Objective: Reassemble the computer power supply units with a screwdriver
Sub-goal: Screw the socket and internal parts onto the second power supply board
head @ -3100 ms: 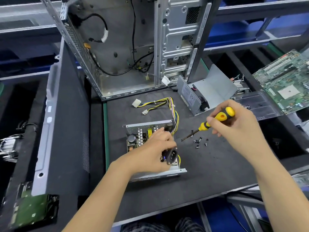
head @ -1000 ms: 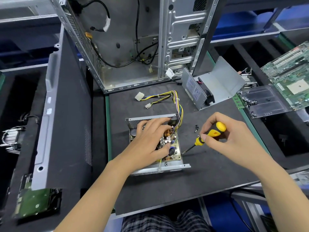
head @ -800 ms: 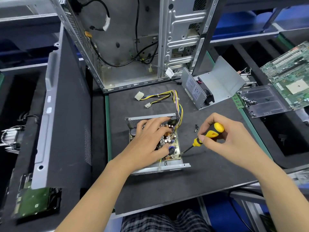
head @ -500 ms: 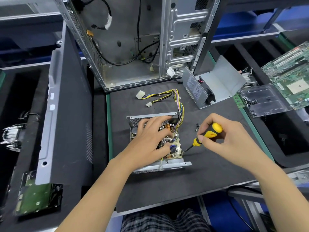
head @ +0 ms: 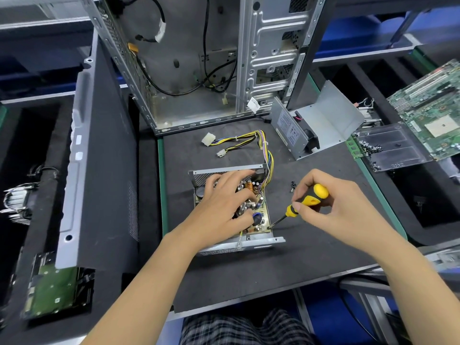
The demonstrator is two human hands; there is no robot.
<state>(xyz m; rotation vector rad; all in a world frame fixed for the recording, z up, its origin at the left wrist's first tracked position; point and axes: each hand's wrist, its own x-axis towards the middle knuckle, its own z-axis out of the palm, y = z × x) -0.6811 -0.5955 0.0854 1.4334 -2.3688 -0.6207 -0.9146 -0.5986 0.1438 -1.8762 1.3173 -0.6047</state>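
Your left hand (head: 225, 207) presses flat on the power supply (head: 236, 210) mid-mat; to its right, your right hand (head: 331, 207) pinches the screwdriver (head: 302, 205), shaft slanting down-left, tip at the board's near-right corner.

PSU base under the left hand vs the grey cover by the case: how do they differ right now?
The PSU base lies flat on the mat with its circuit board exposed; the grey cover stands tilted on edge, with no board in sight. The left hand rests on the base and the screwdriver tip sits at its board corner; nothing touches the cover. The wire bundle runs from the base. Both are grey sheet metal.
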